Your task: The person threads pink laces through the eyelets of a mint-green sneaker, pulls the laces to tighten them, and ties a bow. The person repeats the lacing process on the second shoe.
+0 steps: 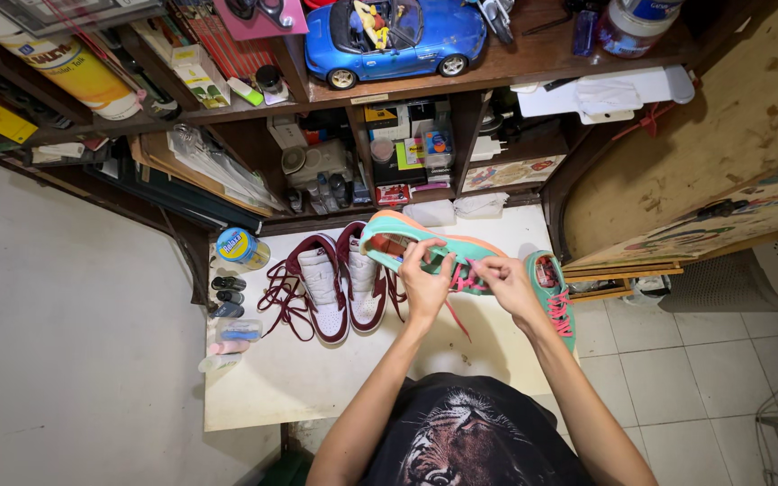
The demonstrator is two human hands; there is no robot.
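Observation:
A teal sneaker [407,238] with an orange sole edge and pink laces lies on its side, raised a little over the white table [263,378]. My left hand [425,283] grips its upper by the lace area. My right hand [506,283] pinches the pink laces [464,279] between the two hands; a loose pink end hangs down toward the table. The second teal sneaker [553,292] stands on the table's right edge, just right of my right hand.
A maroon and white pair of sneakers [342,283] with loose maroon laces sits to the left. A round tin [238,246], small dark bottles [227,297] and tubes [231,337] line the table's left edge. Cluttered shelves with a blue toy car [395,40] stand behind. Tiled floor lies at right.

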